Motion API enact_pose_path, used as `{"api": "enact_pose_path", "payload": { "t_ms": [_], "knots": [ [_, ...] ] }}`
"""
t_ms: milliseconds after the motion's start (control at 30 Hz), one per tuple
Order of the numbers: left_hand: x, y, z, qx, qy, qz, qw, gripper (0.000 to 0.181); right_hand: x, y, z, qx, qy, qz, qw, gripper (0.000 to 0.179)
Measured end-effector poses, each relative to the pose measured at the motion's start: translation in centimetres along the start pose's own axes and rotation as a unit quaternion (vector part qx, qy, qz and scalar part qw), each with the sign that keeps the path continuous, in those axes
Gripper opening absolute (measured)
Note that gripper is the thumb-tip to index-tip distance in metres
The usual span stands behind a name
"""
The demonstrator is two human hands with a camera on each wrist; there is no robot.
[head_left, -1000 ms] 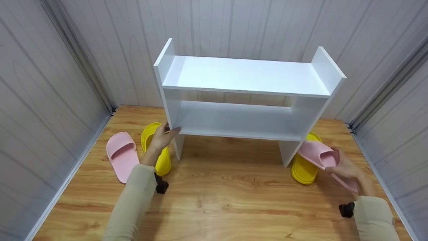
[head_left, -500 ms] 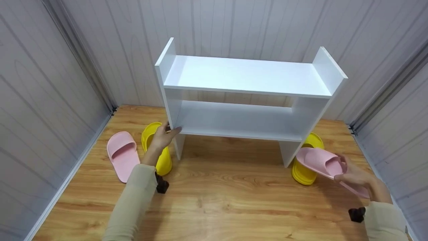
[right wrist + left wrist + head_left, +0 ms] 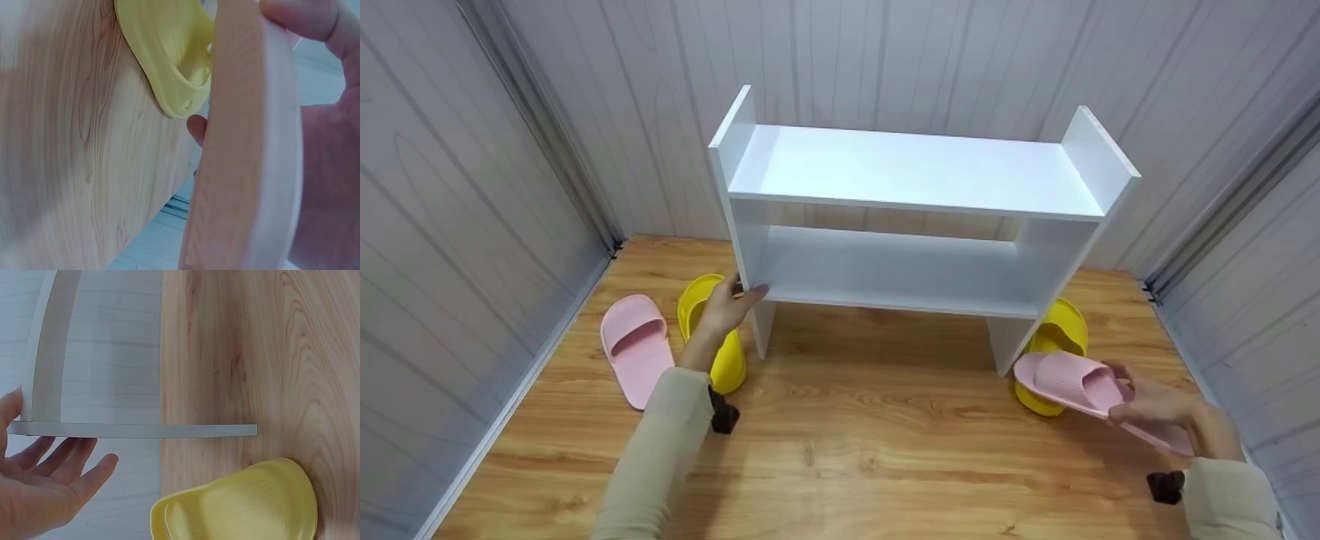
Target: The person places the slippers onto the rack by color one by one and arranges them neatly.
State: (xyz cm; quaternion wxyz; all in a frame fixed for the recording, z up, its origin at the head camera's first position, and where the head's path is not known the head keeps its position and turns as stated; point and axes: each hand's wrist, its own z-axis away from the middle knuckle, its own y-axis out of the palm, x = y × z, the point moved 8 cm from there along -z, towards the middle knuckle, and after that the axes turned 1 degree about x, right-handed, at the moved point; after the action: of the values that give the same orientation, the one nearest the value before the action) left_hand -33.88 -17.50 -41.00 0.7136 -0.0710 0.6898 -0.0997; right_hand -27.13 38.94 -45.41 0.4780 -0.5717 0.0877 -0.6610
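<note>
My left hand grips the left side panel of a white two-tier shelf, where the lower board meets it. In the left wrist view the thumb lies on one side of that panel and the fingers on the other. My right hand holds a pink slipper by its middle, toe towards the shelf. The slipper hangs tilted above the floor and partly covers a yellow shoe beside the shelf's right leg. In the right wrist view the sole faces the camera.
On the left, the other pink slipper lies on the wooden floor. Between it and the shelf is the other yellow shoe, partly behind my left hand. Panelled walls enclose the floor at the back and both sides.
My right hand has moved the pink slipper right and towards me, uncovering more of the yellow shoe's upper end. My left hand has stayed on the shelf.
</note>
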Motion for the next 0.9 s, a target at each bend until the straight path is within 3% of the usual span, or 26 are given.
{"api": "enact_pose_path", "payload": {
  "t_ms": [533,767,900],
  "knots": [
    [0.0,-0.1,-0.1,-0.009,0.003,-0.004,0.9999,0.055,2.5,3.4,-1.3,0.064,-0.023,-0.001,0.9977,0.082],
    [-0.1,0.0,0.1,-0.001,0.014,0.002,0.9999,0.055,5.4,4.5,-2.6,0.057,-0.079,0.021,0.9950,0.086],
    [-0.1,0.0,0.1,0.000,0.013,0.005,0.9999,0.056,6.8,5.0,-3.5,0.054,-0.089,0.015,0.9945,0.087]
  ]
}}
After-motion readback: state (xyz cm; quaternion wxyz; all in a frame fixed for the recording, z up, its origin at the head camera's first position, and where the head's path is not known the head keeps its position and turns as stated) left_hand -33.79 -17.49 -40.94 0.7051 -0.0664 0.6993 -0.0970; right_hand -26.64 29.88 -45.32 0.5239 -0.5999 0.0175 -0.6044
